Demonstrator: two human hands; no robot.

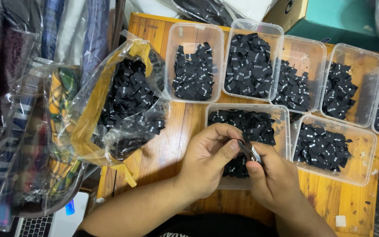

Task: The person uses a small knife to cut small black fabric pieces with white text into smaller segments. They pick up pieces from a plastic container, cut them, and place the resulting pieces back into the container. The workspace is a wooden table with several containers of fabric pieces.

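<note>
Head view: left hand (207, 156) and right hand (272, 175) meet at frame 6 o'clock, above near clear tub (281, 115). Both pinch small black label (247, 150) between thumbs and fingertips; grip narrow, closed on label. Near tub half full of same black labels. Neighbour tub (365, 169) at 3 o'clock of hands, likewise filled. Row of five tubs (194, 30) at 12 o'clock, all holding labels. Clear bag (88, 118) with yellow lining at 9 o'clock, open, full of labels. All on wooden table (172, 140).

Labels (248, 66) fill tubs (254, 26), apparently bag (84, 127) leftward.
</note>
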